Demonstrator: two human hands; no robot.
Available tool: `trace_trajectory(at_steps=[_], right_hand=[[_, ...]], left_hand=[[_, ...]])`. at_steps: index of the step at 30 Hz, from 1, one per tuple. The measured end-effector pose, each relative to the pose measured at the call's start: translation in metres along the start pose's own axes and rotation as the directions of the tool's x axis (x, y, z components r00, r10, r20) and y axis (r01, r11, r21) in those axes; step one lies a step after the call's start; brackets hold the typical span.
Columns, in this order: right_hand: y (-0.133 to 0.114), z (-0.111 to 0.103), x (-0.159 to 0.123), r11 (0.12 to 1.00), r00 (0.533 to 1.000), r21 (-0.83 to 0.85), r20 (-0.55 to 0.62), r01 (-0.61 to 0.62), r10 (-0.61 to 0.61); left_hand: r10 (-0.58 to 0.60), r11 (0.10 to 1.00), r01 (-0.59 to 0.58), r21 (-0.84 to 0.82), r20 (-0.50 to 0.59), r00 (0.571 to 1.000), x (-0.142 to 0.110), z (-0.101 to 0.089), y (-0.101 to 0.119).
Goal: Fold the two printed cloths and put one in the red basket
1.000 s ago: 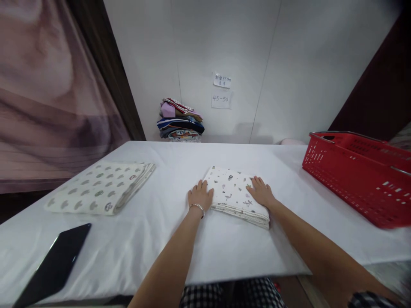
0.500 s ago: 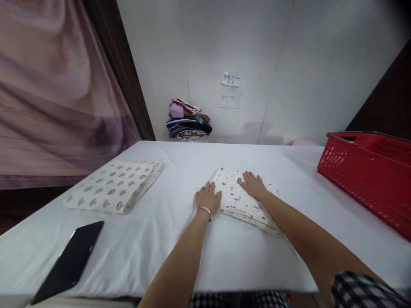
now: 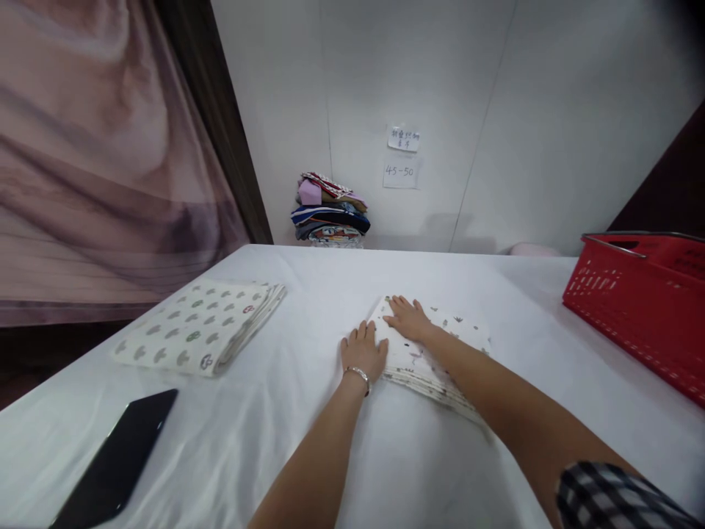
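Observation:
A folded white cloth (image 3: 413,360) with small printed figures lies on the white-covered table (image 3: 264,433), its layered edge toward me. My left hand (image 3: 363,350), with a bracelet at the wrist, rests at the cloth's left edge, fingers spread and touching it. Flat on top, near the far left corner, lies my right hand (image 3: 408,319) with its fingers apart. The right forearm hides part of the cloth's right side. To the left sits another folded cloth (image 3: 192,327), cream with a grey repeated print, apart from both hands.
A black tablet-like slab (image 3: 118,455) lies at the front left. On the right stands a red plastic basket (image 3: 633,308) with a metal handle. A stack of folded fabrics (image 3: 330,213) rises behind the table's far edge, against a wall with paper signs (image 3: 402,170).
My right hand has slid left across the cloth toward its far left corner. My left hand stays at the left edge. The view has shifted slightly.

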State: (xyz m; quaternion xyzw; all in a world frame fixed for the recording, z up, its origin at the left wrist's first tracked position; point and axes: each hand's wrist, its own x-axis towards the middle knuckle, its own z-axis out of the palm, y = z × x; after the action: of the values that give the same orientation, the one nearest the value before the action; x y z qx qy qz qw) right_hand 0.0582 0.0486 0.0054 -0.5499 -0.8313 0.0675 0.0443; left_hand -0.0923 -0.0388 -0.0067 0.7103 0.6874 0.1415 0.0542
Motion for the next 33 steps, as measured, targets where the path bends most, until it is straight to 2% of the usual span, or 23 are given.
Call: trace_trajectory(at_steps=[4,8,11,14,17,22,25,28,31,33], right_hand=[[-0.001,0.011,0.002,1.0,1.0,-0.005,0.014,-0.003,0.003],[0.001,0.006,0.002,1.0,0.999,0.021,0.035,-0.018,0.018],[-0.007,0.001,0.004,0.997,0.999,0.06,0.012,-0.044,0.043],[-0.02,0.004,0.006,0.998,0.999,0.066,-0.034,0.015,-0.013],[-0.028,0.012,0.006,0.995,0.996,0.049,-0.025,0.086,-0.085],[-0.029,0.011,0.0,0.995,0.996,0.057,0.0,0.085,-0.085],[-0.027,0.007,-0.018,0.993,0.995,0.077,0.035,0.088,-0.091],[-0.019,0.003,-0.048,0.989,0.99,0.094,0.076,0.112,-0.119],[0.003,-0.003,-0.083,0.993,0.99,0.076,0.096,0.094,-0.101],[0.027,-0.008,-0.102,0.999,0.997,0.021,0.069,0.025,-0.027]], left_hand=[[-0.003,1.0,0.003,0.014,0.01,1.0,0.0,0.0,0.001],[-0.02,1.0,0.019,0.02,0.017,1.0,0.0,-0.001,0.002],[-0.014,1.0,0.014,0.009,0.006,1.0,0.0,0.0,0.002],[-0.013,1.0,0.013,-0.009,-0.001,1.0,0.0,0.0,0.002],[-0.023,0.999,0.023,-0.024,0.0,1.0,0.001,0.001,0.001],[-0.011,0.999,0.01,-0.034,-0.003,1.0,0.0,0.0,0.0],[0.003,0.999,-0.003,-0.037,-0.003,1.0,0.0,0.001,-0.001],[0.002,0.999,-0.001,-0.039,0.006,1.0,0.001,0.001,-0.001],[-0.014,0.999,0.016,-0.041,0.028,0.999,0.001,0.001,-0.001],[-0.014,0.999,0.015,-0.043,0.03,0.999,0.001,0.0,0.0]])
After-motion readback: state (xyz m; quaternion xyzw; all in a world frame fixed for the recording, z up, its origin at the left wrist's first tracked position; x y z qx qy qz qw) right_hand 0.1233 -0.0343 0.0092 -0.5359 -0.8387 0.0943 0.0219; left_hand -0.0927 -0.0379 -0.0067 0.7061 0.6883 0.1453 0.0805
